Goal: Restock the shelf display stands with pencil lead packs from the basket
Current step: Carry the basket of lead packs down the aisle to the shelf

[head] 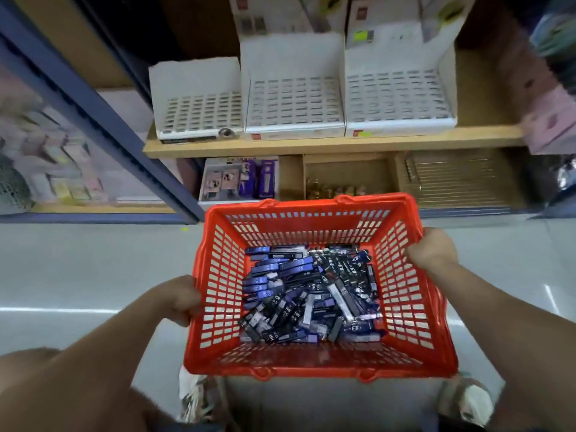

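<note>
**Left hand (pixel 179 299) and right hand (pixel 431 249) grip the basket (pixel 218 291); stands (pixel 293 101) unfilled**

From the head view, each hand has its fingers curled round red plastic. One is on the basket's left rim, the other on its right rim nearer the far corner, and no finger is free. Packs (pixel 311 294) lie in a loose blue and black heap on the basket's bottom. Beyond the basket's far rim, three white stands sit side by side on the shelf (pixel 311 146). Their slot grids look empty, as far as the blur lets me tell.

I'd judge the step in hand to be bringing the load up to the shelf. Done well, the basket is kept level so the heap doesn't slide. It should then be set on the floor (pixel 93 269) below the stands, which frees a hand for picking.

Mind the blue post (pixel 109 120) slanting down toward the basket's far left corner, and the shelf's front lip beyond the far rim. Open floor lies left of the basket, with more to its right.
</note>
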### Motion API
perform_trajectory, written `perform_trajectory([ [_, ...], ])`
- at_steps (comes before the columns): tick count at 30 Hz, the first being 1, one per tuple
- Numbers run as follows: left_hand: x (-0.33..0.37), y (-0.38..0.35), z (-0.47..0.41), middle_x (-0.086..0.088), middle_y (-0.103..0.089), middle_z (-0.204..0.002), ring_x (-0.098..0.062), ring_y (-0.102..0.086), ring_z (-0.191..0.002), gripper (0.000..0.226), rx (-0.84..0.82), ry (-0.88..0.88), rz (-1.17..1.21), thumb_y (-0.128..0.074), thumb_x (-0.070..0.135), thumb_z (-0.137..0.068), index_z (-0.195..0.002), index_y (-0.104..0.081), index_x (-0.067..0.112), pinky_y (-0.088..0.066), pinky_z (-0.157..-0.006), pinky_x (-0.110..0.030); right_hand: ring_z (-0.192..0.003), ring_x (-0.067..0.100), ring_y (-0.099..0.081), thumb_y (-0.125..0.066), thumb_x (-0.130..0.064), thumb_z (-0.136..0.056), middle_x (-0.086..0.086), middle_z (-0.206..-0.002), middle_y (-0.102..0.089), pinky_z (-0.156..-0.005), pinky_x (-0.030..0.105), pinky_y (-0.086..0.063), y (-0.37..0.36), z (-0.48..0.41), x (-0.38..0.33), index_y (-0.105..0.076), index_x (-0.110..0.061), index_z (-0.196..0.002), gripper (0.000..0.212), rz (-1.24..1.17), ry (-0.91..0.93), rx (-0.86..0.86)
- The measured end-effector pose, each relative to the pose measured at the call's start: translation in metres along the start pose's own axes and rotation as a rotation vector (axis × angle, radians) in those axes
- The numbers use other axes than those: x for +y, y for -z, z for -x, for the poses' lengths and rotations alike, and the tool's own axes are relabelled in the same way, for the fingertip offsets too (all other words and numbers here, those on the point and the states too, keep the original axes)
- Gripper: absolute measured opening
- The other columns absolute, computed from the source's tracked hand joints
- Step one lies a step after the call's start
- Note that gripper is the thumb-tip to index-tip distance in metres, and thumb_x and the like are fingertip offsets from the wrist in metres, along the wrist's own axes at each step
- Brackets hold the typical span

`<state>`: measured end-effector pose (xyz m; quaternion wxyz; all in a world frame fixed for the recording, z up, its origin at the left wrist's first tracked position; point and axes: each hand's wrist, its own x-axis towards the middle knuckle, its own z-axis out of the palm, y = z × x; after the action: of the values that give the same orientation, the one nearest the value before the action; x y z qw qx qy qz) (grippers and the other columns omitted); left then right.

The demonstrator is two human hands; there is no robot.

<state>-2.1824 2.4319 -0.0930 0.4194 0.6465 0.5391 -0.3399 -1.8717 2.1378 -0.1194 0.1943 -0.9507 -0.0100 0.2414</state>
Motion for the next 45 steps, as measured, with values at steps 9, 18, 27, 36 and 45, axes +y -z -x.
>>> perform_trajectory([
  [9, 0.016, -0.001, 0.005, -0.011, -0.068, -0.077, -0.019, -0.066, -0.059, 0.012, 0.07, 0.033, -0.44, -0.061, 0.0, -0.082, -0.094, -0.062, 0.001, -0.058, -0.061, -0.03, -0.119, 0.04, -0.055, -0.064, -0.033, -0.089, 0.019, -0.13, -0.052, -0.098, 0.048, -0.045, -0.01, 0.023, 0.0, -0.037, -0.011, -0.129, 0.053, 0.096, -0.051, -0.02],
  [18, 0.062, -0.055, 0.032, -0.004, -0.065, -0.115, -0.026, -0.062, -0.106, 0.024, 0.576, -0.424, -1.09, -0.053, 0.014, -0.089, -0.112, -0.062, 0.015, -0.051, -0.084, -0.035, -0.112, 0.034, -0.061, -0.057, -0.016, -0.087, 0.014, -0.123, -0.064, -0.094, 0.038, -0.048, -0.021, 0.083, -0.02, -0.054, -0.012, -0.131, 0.045, 0.166, 0.429, -0.024],
  [27, 0.072, -0.11, -0.027, -0.014, -0.069, -0.098, -0.031, -0.064, -0.092, 0.027, 0.256, -0.57, -0.797, -0.046, 0.006, -0.09, -0.107, -0.067, 0.007, -0.052, -0.078, -0.039, -0.103, 0.027, -0.063, -0.055, -0.018, -0.095, 0.013, -0.127, -0.064, -0.075, 0.026, -0.045, -0.103, 0.069, 0.043, -0.056, -0.006, -0.132, 0.038, 0.098, 0.219, -0.385],
  [36, 0.027, -0.165, -0.134, -0.006, -0.061, -0.116, -0.027, -0.056, -0.11, 0.021, 0.127, -0.47, -0.713, -0.05, 0.034, -0.094, -0.11, -0.06, 0.024, -0.049, -0.091, -0.037, -0.141, 0.038, -0.031, -0.071, -0.045, -0.085, 0.02, -0.158, -0.02, -0.111, 0.042, -0.035, -0.185, 0.012, 0.06, -0.005, -0.015, -0.156, 0.101, 0.221, 0.024, -0.428],
  [45, 0.049, -0.19, -0.152, -0.003, 0.023, -0.157, -0.041, 0.008, -0.145, 0.104, 0.104, -0.477, -0.798, -0.064, 0.042, -0.087, -0.143, 0.023, 0.045, -0.041, -0.104, -0.053, -0.133, 0.04, -0.038, -0.081, -0.036, -0.077, 0.018, -0.146, -0.034, -0.1, 0.056, -0.045, -0.223, 0.017, 0.042, -0.01, -0.039, -0.147, 0.1, 0.295, 0.175, -0.331],
])
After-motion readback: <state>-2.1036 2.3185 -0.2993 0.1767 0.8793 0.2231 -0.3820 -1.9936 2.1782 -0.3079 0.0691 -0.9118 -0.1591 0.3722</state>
